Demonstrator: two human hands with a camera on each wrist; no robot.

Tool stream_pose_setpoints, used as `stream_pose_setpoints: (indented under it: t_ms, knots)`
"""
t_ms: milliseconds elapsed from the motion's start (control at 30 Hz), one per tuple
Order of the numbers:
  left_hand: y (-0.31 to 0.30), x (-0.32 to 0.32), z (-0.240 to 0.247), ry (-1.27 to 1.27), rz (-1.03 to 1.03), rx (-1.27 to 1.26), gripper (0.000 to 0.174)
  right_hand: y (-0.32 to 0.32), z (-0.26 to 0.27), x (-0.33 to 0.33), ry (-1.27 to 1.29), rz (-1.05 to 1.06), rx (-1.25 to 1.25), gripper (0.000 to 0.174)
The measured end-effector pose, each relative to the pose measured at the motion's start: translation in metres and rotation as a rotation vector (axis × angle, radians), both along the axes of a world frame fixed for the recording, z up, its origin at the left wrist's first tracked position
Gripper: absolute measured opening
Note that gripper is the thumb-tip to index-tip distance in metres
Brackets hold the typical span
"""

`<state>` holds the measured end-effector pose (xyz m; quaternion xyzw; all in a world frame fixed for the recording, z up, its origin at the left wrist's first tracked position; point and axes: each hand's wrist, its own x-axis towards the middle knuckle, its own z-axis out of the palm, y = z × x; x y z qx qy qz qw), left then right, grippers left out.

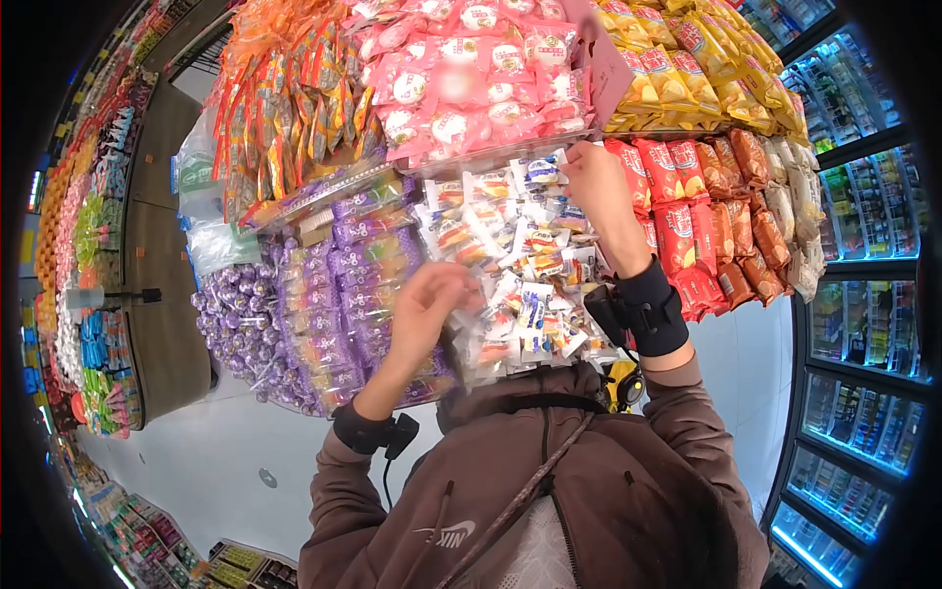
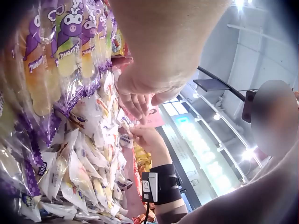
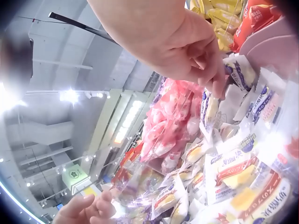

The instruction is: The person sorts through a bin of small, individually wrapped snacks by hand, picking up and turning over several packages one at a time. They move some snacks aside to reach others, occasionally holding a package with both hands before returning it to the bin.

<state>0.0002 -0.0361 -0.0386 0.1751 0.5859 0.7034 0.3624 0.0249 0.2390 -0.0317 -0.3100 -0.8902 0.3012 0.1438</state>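
Right hand (image 1: pixel 601 188): pinching a packet (image 1: pixel 536 173) by fingertips | left hand (image 1: pixel 429 302): loosely curled, holding nothing I see | other packets (image 1: pixel 536 306) between both hands | I judge it light, slick, crushable — I'd grip the sealed end, sparing its middle

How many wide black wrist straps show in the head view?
2: the wide black left strap, on the wrist of the bare left hand, and the wide black right strap, on the wrist of the bare right hand.
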Motion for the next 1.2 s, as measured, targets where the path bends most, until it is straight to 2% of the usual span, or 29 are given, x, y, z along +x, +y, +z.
stream_pose_setpoints:
  t_ms: [33,133,233,433,533,633,833,933,1033,1133,1167,1200]
  knots:
    - [0.0,0.0,0.0,0.002,-0.003,-0.001,0.018,-0.002,0.001,-0.001,-0.013,0.014,0.03,0.013]
    - [0.0,0.0,-0.001,0.007,-0.008,-0.003,0.018,-0.009,0.005,-0.004,-0.079,-0.001,0.325,0.015]
    - [0.0,0.0,-0.002,0.004,-0.01,-0.002,0.018,-0.017,0.012,-0.006,-0.129,0.016,0.358,0.008]
    - [0.001,0.0,-0.001,-0.02,-0.015,0.009,0.017,-0.01,0.011,-0.002,-0.071,0.04,0.353,0.01]
    - [0.0,0.0,-0.001,-0.065,-0.003,0.011,0.017,-0.005,0.043,0.016,0.156,-0.008,0.325,0.012]
    - [0.001,0.0,-0.006,-0.041,-0.011,0.02,0.017,0.007,0.055,0.032,0.068,-0.079,0.358,0.015]
    - [0.008,0.0,-0.004,0.016,-0.027,0.007,0.018,0.001,0.04,0.038,-0.132,0.001,0.267,0.017]
    - [0.009,0.0,-0.002,0.016,-0.031,0.013,0.017,0.001,0.023,0.035,-0.118,0.058,0.33,0.019]
    - [0.008,0.0,-0.002,0.025,-0.033,0.019,0.017,0.003,0.019,0.036,-0.069,0.01,0.424,0.019]
    - [0.006,0.0,-0.003,0.016,-0.038,0.047,0.018,-0.005,0.047,0.049,0.022,-0.036,0.317,0.017]
    - [0.006,0.0,-0.003,0.009,-0.041,0.052,0.018,-0.007,0.054,0.053,0.034,-0.03,0.219,0.016]
    - [0.007,0.0,-0.003,0.002,-0.045,0.059,0.019,-0.01,0.057,0.057,0.066,0.009,0.003,0.016]
